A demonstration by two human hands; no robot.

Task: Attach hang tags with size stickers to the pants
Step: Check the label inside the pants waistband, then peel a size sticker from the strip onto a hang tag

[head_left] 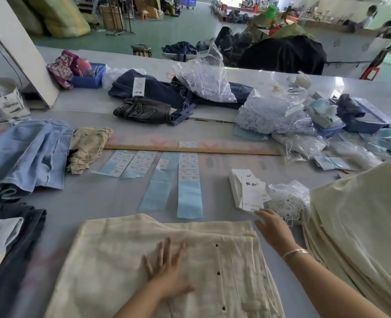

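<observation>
Cream pants [144,260] lie flat on the grey table [98,198], waistband end nearest the person, dark buttons in a line down the placket. Left hand [167,269] rests palm down on the fabric, fingers straight and spread, holding nothing. Right hand [272,228], bangle on the wrist, reaches beyond the pants' far right corner; its fingertips touch the near edge of the stack of white hang tags [249,191], fingers fairly straight; whether thumb and finger pinch a tag, cannot tell. Just right of that hand, a clear bag of white strings [288,200], mouth open, strings spilling out. Further right, a tall pile of folded cream pants [359,223]. Beyond the left hand, past the pants' far edge, four size sticker sheets [167,173] on blue backing lie side by side, white stickers at their far ends, bare backing nearer. Behind them a wooden ruler [189,149] lies crosswise with one small sticker [187,144] at its far edge. Far beyond the right hand, clear plastic bags [270,113] stuffed with small white pieces; one sits on dark jeans [162,92] carrying a hang tag. A blue plastic bin [87,79] far left holds floral fabric. Left of the left hand, light blue denim [26,157] and a crumpled beige garment [86,148].
</observation>
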